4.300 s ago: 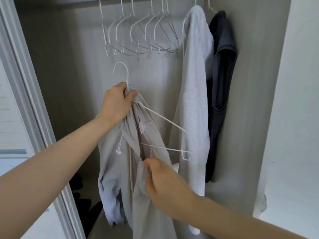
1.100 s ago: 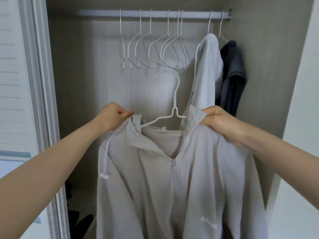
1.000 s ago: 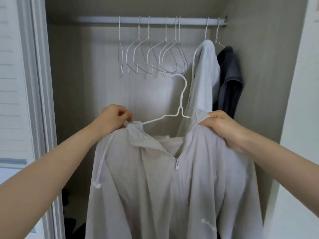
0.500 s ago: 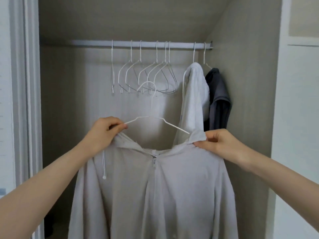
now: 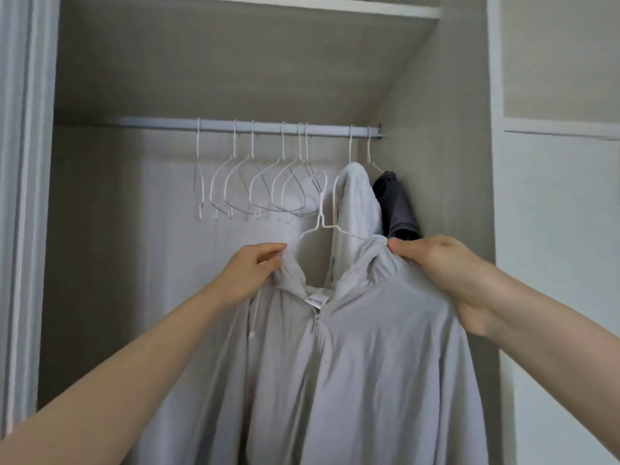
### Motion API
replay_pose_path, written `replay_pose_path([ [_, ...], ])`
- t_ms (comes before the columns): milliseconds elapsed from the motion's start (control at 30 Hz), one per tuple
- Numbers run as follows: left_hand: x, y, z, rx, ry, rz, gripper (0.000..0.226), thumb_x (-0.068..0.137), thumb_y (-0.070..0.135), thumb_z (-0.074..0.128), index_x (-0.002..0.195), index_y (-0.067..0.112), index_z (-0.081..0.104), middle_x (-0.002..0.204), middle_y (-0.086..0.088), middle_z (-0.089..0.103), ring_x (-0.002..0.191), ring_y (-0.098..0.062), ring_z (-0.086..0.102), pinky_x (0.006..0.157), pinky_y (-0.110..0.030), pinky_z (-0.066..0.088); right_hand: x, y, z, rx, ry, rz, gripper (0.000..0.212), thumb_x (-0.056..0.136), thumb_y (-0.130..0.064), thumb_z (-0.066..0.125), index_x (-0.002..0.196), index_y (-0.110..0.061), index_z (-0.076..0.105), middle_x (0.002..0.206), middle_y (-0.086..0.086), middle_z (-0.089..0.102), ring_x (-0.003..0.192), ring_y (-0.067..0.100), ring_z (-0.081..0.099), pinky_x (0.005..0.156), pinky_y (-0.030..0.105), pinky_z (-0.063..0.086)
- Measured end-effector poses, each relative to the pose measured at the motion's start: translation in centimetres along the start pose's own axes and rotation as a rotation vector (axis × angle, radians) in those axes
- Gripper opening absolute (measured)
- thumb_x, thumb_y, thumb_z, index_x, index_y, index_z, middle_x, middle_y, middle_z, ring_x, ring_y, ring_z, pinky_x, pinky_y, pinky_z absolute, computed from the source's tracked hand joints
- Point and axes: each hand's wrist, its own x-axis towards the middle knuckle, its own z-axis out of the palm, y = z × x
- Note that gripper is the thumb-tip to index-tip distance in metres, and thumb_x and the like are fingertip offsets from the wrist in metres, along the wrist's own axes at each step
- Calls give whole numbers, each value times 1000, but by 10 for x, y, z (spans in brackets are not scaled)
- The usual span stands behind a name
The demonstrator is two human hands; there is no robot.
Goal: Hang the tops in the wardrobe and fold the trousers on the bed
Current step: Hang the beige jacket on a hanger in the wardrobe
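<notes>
both hands, left hand and right hand, pinch the hoodie shoulders on its hanger. the hook sits below the rail; a loosened pinch could slide the hoodie off.

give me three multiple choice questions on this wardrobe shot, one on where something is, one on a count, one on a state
1. Where does the dark top hang?
A. far left of the rail
B. far right of the rail
C. on the shelf

2. How many garments already hang on the rail?
A. two
B. four
C. none

3. The hook of the hanger carrying the light grey zip hoodie is
A. over the rail
B. below the rail, not yet hooked
C. on the floor

Answers: 1 B, it hangs beside the right wall. 2 A, a white top and the dark one. 3 B, the left hand and right hand hold it up by the shoulders.
</notes>
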Motion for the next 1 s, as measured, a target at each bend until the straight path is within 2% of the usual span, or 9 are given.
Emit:
replay_pose_path([
  [133, -6, 29, 13, -197, -97, 31, 37, 94, 5, 59, 129, 16, 59, 125, 7, 60, 114, 1, 57, 97, -9, 41, 5, -25, 15, 84, 104, -37, 17, 90, -15, 62, 98, 0, 60, 85, 19, 63, 66, 27, 65, 58, 31, 54],
  [300, -23, 56, 11, -418, -157, 3, 41, 95, 35, 59, 135, 27, 55, 133, 12, 59, 121, -1, 56, 107, -35, 44, 39, -55, 65, 142, 204, -174, 7, 89, 2, 50, 93, -1, 55, 73, 12, 53, 49, 18, 55, 46, 21, 44],
  [400, -34, 70, 9, -543, -151, 10, 74, 79, 58, 68, 145, 41, 37, 141, 28, 44, 130, 3, 45, 111, -34, 38, 63, -72, 93, 293, 264, -219, 24, 86, 10, 39, 106, 12, 53, 83, 19, 52, 33, 14, 50, 38, 18, 42],
  [500, -43, 77, 13, -494, -216, 17, 95, 67, 59, 78, 144, 53, 22, 128, 45, 42, 119, 22, 43, 103, -23, 40, 90, -84, 112, 269, 285, -230, 23, 91, 5, 37, 72, -5, 45, 64, 10, 47, 40, 15, 50, 40, 19, 43],
  [567, -42, 73, 20, -383, -218, 37, 97, 69, 45, 81, 142, 57, 18, 124, 42, 49, 113, 18, 51, 95, -19, 45, 105, -94, 122, 289, 270, -251, 31, 96, -4, 38, 67, -15, 35, 66, 2, 40, 45, 10, 47, 38, 17, 40],
  [667, -29, 51, 31, -120, -60, 8, 79, 79, 21, 70, 141, 40, 25, 115, 23, 58, 108, -5, 60, 85, -25, 52, 132, -98, 131, 290, 307, -256, 25, 96, -6, 37, 73, -15, 37, 64, 6, 53, 54, 16, 56, 53, 26, 40],
  [767, -9, 19, 35, 98, 94, -52, 39, 81, 4, 53, 118, 15, 47, 105, -5, 64, 98, -27, 60, 80, -34, 52, 164, -101, 129, 105, 403, -343, 12, 93, -5, 37, 86, -9, 46, 90, 14, 54, 81, 24, 54, 70, 34, 45],
  [900, 13, -19, 35, 150, 182, -111, 29, 81, -5, 51, 104, 4, 65, 78, -3, 60, 72, -23, 56, 59, -21, 40, 204, -97, 114, -138, 476, -407, 19, 96, -5, 38, 82, -1, 51, 80, 10, 51, 88, 23, 50, 70, 28, 44],
  [1000, 33, -38, 44, 171, 210, -109, 29, 83, -4, 53, 104, 7, 69, 77, -2, 63, 70, -20, 57, 54, -13, 34, 238, -88, 107, -268, 498, -414, 21, 95, -4, 45, 78, 2, 54, 93, 17, 59, 103, 32, 58, 70, 27, 38],
])
